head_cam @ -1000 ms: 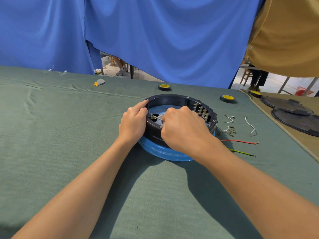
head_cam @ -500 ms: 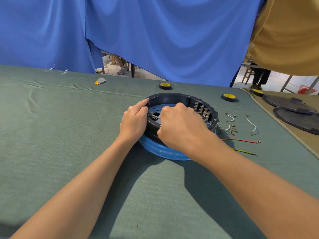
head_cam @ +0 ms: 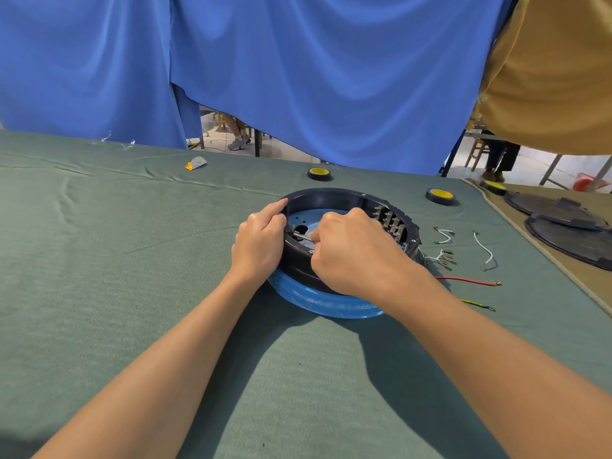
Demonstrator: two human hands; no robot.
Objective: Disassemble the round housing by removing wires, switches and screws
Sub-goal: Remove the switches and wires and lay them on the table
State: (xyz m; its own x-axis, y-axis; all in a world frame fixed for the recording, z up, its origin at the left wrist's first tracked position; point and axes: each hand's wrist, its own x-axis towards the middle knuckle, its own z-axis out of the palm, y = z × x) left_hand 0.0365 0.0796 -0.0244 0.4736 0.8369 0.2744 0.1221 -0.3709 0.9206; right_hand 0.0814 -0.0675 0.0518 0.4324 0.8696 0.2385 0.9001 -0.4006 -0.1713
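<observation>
Black plastic forms the round housing (head_cam: 331,193), which sits on a blue base ring (head_cam: 324,304) on the green cloth (head_cam: 116,260) covering the table, straight ahead of the person. The left hand (head_cam: 260,243) grips the housing's left wall, its fingers curled against the outside and the index finger stretched along the top of the rim. The right hand (head_cam: 354,256) reaches over the near rim into the housing, its fingers curled tight round a thin metal rod (head_cam: 303,237). The rod's free end points at the inside of the left wall; what kind of tool it is cannot be told. Inside the housing, along its right wall, stands a row of small metal terminals (head_cam: 390,223).

Right of the housing lie loose wires: a short white wire (head_cam: 443,235), a longer white wire (head_cam: 485,250) further right, and a bundle of white leads (head_cam: 440,256) just beside the housing's wall. A red wire (head_cam: 463,279) and a green-yellow wire (head_cam: 477,303) lie nearer the person on the same side.

Behind the housing sits a roll of black tape with a yellow core (head_cam: 319,173); a second such roll (head_cam: 439,196) lies behind and to the right. Far right of the housing rest two dark round lids (head_cam: 563,223) on tan cloth. A blue curtain (head_cam: 331,77) hangs beyond it.
</observation>
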